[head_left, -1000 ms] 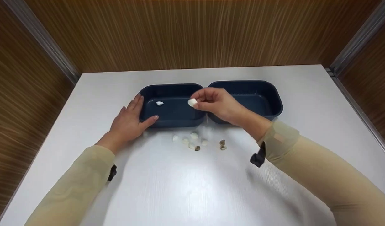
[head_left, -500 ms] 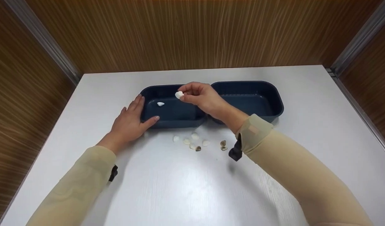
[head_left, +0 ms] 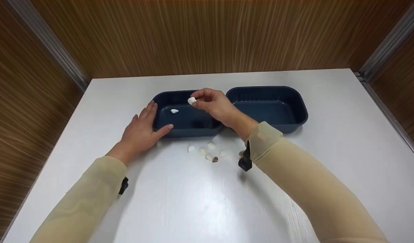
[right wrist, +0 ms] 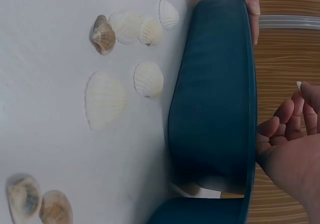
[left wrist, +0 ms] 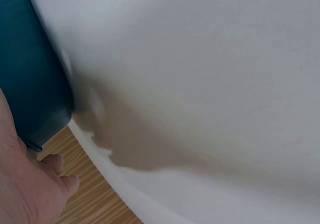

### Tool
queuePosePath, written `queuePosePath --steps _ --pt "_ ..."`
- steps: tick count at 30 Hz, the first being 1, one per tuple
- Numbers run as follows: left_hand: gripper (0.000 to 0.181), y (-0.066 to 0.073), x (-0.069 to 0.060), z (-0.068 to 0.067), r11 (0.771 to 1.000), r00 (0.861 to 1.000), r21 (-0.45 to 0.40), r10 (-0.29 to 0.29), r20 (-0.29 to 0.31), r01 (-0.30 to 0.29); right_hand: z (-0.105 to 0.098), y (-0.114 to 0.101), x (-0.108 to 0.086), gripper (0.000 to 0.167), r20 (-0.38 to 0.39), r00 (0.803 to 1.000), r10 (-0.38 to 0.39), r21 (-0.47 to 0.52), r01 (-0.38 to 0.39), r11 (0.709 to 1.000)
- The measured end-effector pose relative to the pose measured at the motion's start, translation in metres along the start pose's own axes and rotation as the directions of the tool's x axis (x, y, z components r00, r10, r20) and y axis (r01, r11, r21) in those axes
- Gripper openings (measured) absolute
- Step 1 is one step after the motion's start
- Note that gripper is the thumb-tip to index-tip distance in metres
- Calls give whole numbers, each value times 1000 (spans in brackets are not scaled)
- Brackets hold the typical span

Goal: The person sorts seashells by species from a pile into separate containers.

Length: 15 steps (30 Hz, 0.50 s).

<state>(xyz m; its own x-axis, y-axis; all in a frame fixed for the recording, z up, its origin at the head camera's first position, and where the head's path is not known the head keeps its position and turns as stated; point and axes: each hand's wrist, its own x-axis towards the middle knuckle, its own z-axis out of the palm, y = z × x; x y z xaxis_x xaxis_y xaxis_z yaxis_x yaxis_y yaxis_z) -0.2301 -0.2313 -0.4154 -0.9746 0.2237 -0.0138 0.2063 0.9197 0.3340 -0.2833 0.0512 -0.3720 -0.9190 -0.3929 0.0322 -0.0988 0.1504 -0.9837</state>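
Note:
Between thumb and fingers my right hand [head_left: 215, 106] pinches a white seashell [head_left: 191, 101], held above the left blue bin [head_left: 193, 132]. Inside that bin, toward its left side, lies another white seashell [head_left: 174, 111]. My left hand [head_left: 139, 131] rests against the bin's left end, thumb over the front rim and fingers along the side. In the right wrist view only the tip of the pinched shell [right wrist: 299, 84] shows past the thumb. The left wrist view shows part of the left hand [left wrist: 30, 184] beside the bin wall [left wrist: 37, 74].
A second blue bin [head_left: 294, 128] stands just right of the first. In front of the bins, several white shells [right wrist: 105, 100] and a brown shell [right wrist: 103, 35] lie on the white table [head_left: 180, 202]. Two brownish shells [right wrist: 56, 207] lie apart, farther right. Wood-grain panels [head_left: 207, 37] enclose the table.
My right hand has moved left with the pinched shell, from near the gap between the bins to over the left bin, then almost stopped. The left hand has stayed at the bin.

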Motion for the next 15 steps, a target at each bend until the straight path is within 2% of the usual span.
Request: queuePosePath --steps 7,15 --pt "109 -1 1 -1 1000 1000 2 4 -1 -4 0 -1 1 44 -2 1000 -7 -66 7 998" --pt "110 -2 1 -1 1000 1000 4 -6 8 6 -6 -13 -10 40 29 993 -112 -146 115 983"
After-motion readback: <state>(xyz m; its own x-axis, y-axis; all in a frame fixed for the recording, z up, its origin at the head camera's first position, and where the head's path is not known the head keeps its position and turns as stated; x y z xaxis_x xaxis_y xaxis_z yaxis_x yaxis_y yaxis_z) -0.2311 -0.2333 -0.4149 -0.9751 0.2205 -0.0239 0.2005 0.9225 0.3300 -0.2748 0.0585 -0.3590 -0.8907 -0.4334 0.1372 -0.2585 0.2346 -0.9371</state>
